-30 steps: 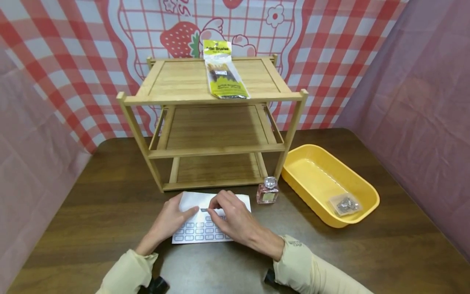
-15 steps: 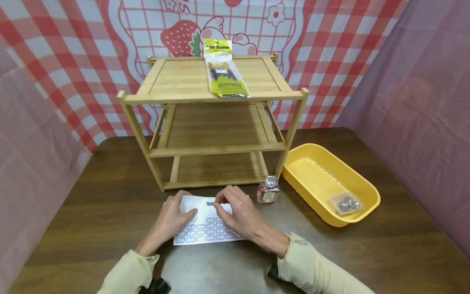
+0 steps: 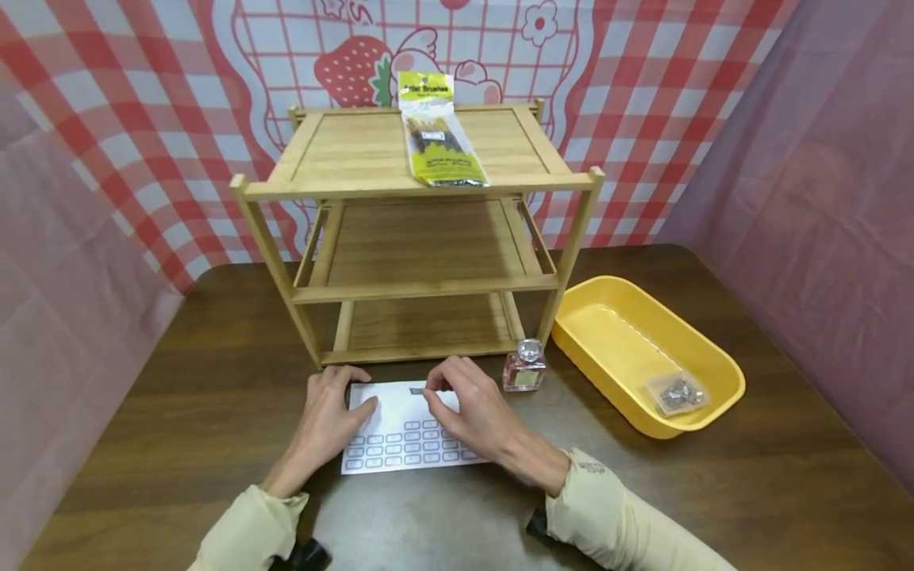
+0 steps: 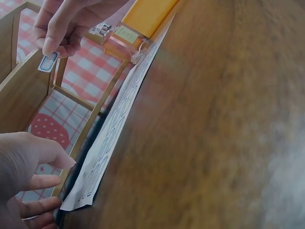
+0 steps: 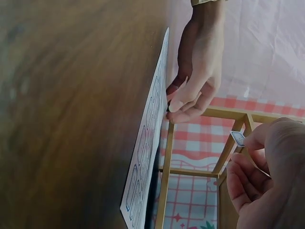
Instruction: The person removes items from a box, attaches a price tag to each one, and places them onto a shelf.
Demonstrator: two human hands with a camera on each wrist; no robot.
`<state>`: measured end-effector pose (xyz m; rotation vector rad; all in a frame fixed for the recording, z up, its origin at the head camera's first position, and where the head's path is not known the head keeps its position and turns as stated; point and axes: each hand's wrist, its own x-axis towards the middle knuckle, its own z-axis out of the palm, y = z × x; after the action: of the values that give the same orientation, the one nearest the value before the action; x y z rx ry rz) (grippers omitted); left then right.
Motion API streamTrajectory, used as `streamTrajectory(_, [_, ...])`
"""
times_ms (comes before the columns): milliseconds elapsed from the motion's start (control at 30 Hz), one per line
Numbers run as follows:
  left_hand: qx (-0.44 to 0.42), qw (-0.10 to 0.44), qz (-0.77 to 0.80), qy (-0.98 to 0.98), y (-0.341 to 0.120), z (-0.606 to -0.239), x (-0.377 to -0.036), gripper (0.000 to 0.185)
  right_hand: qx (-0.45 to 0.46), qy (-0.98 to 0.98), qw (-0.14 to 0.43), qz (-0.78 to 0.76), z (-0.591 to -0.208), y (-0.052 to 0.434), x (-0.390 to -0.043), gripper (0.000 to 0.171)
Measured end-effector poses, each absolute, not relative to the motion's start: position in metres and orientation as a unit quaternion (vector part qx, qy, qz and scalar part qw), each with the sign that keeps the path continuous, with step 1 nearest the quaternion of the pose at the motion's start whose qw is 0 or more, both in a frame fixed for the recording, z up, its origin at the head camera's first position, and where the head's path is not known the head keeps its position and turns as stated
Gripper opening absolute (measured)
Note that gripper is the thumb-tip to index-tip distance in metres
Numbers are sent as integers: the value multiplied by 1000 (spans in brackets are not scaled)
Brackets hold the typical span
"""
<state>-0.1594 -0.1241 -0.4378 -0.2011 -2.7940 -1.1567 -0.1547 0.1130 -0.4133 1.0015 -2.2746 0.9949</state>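
Observation:
A white sheet of blue-bordered label stickers (image 3: 393, 404) lies on the table, its upper part bare of labels. My right hand (image 3: 477, 416) pinches one small label sticker (image 3: 416, 391) between thumb and forefinger, above the sheet. In the left wrist view the sticker (image 4: 48, 63) shows a blue printed border. My left hand (image 3: 327, 416) is at the sheet's left edge, thumb spread from the fingers; the left wrist view shows nothing in its fingers (image 4: 45, 181). Just right of the sheet stands a pink glass perfume bottle (image 3: 524, 373) with a clear round cap.
Behind the sheet stands a three-tier wooden shelf (image 3: 424, 293). On its top lies a packet of artist brushes (image 3: 443, 151). To the right, a yellow plastic basin (image 3: 600, 341) holds a clear bag of small metal pieces (image 3: 677, 394).
My right hand has drawn the sticker to the right and back, away from the left thumb. My left hand has shifted slightly left, to the sheet's edge.

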Motion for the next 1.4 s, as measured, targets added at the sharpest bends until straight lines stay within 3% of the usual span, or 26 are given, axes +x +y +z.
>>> streamTrajectory(233, [-101, 66, -419, -900, -120, -433, -160, 13, 360, -827, 233, 362, -414, 116, -156, 20])
streamTrajectory(667, [-193, 64, -531, -823, -93, -414, -157, 7, 312, -828, 164, 437, -418, 122, -160, 9])
streamTrajectory(1400, [-170, 30, -555, -814, -83, -413, -157, 5, 293, -820, 155, 467, -416, 122, -157, 13])
